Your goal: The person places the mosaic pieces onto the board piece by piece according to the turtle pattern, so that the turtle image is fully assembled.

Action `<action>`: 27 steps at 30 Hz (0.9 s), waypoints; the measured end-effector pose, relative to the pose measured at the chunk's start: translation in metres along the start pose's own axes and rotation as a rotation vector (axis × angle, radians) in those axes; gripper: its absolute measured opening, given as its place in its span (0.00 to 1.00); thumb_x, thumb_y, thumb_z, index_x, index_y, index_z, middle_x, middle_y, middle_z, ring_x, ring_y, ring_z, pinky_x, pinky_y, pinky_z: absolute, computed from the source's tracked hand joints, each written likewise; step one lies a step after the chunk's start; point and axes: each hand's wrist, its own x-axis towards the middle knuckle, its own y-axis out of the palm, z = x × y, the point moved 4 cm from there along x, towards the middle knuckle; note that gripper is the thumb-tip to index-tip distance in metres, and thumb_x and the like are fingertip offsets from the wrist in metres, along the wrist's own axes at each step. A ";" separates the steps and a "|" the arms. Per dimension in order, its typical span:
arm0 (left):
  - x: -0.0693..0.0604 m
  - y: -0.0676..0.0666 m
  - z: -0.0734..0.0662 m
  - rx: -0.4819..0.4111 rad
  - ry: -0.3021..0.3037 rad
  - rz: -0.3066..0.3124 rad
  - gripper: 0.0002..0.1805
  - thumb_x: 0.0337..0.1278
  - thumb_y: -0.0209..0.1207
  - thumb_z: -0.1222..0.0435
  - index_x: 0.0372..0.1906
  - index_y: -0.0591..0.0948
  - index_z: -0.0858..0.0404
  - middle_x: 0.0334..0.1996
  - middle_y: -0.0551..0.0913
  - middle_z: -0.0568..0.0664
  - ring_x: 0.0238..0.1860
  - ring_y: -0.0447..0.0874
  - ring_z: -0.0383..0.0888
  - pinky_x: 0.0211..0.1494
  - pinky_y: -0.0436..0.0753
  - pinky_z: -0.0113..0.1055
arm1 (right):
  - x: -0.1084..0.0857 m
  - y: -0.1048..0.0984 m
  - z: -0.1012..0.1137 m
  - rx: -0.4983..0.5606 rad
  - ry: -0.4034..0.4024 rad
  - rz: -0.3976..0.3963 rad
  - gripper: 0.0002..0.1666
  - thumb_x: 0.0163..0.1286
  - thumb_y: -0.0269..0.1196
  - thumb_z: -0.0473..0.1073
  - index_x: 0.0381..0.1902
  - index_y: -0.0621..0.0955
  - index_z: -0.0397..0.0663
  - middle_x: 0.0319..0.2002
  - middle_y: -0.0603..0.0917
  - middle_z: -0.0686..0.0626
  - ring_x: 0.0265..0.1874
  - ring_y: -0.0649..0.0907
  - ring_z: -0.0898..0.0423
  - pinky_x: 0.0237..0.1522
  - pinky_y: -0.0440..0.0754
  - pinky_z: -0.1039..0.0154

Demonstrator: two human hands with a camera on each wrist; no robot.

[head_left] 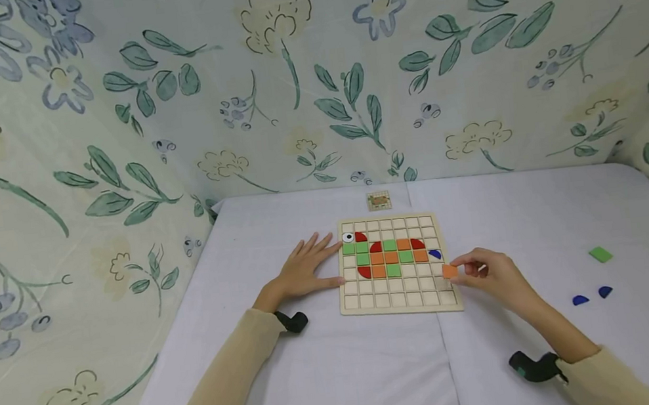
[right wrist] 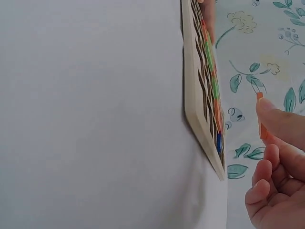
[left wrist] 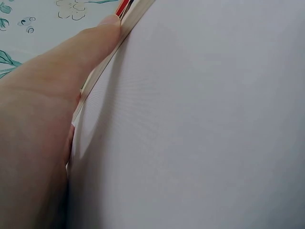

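A wooden grid board (head_left: 364, 300) lies on the table, partly filled with red, green and orange tiles, a white eye tile (head_left: 349, 237) at upper left and one blue piece (head_left: 435, 255) near the right side. My left hand (head_left: 302, 271) is spread flat, its fingertips and thumb touching the board's left edge. Between thumb and forefinger my right hand (head_left: 495, 273) pinches an orange square tile (head_left: 449, 272) over the board's right edge. In the right wrist view this tile (right wrist: 261, 117) is seen edge-on, held above the board.
Behind the board lies a small pattern card (head_left: 379, 201). Off to the right are a green square tile (head_left: 600, 254) and two blue pieces (head_left: 581, 300). A floral cloth (head_left: 292, 120) hangs behind the white-covered table (head_left: 343, 379).
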 end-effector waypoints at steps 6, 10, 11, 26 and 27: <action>-0.001 -0.001 0.000 -0.004 -0.002 -0.001 0.51 0.53 0.45 0.23 0.80 0.48 0.36 0.80 0.39 0.38 0.79 0.29 0.47 0.77 0.31 0.47 | 0.019 0.018 0.010 0.049 0.010 0.055 0.15 0.56 0.76 0.34 0.41 0.86 0.34 0.25 0.75 0.51 0.29 0.73 0.56 0.30 0.77 0.69; -0.001 -0.001 0.000 -0.004 0.000 -0.002 0.51 0.52 0.45 0.22 0.80 0.48 0.35 0.80 0.39 0.38 0.79 0.28 0.46 0.77 0.31 0.48 | 0.029 0.030 0.014 0.082 0.037 0.085 0.16 0.56 0.75 0.34 0.42 0.86 0.31 0.26 0.76 0.51 0.29 0.74 0.53 0.31 0.77 0.69; 0.000 -0.001 0.000 -0.004 0.000 0.000 0.51 0.52 0.45 0.22 0.80 0.48 0.35 0.80 0.38 0.38 0.79 0.27 0.46 0.77 0.31 0.48 | 0.031 0.033 0.015 0.091 0.044 0.092 0.17 0.57 0.75 0.34 0.43 0.85 0.31 0.26 0.76 0.50 0.30 0.74 0.53 0.30 0.76 0.69; -0.001 -0.002 -0.001 -0.007 0.016 -0.021 0.51 0.53 0.47 0.24 0.80 0.49 0.37 0.80 0.41 0.41 0.79 0.31 0.49 0.77 0.32 0.49 | 0.046 0.057 0.013 0.150 0.103 0.164 0.14 0.58 0.75 0.35 0.42 0.86 0.34 0.26 0.76 0.49 0.28 0.73 0.53 0.26 0.71 0.69; -0.001 -0.002 -0.001 -0.009 0.017 -0.022 0.51 0.53 0.47 0.24 0.80 0.50 0.37 0.80 0.41 0.41 0.79 0.31 0.49 0.77 0.32 0.49 | 0.046 0.058 0.013 0.150 0.103 0.170 0.14 0.58 0.75 0.35 0.41 0.86 0.34 0.26 0.76 0.49 0.28 0.73 0.53 0.26 0.71 0.68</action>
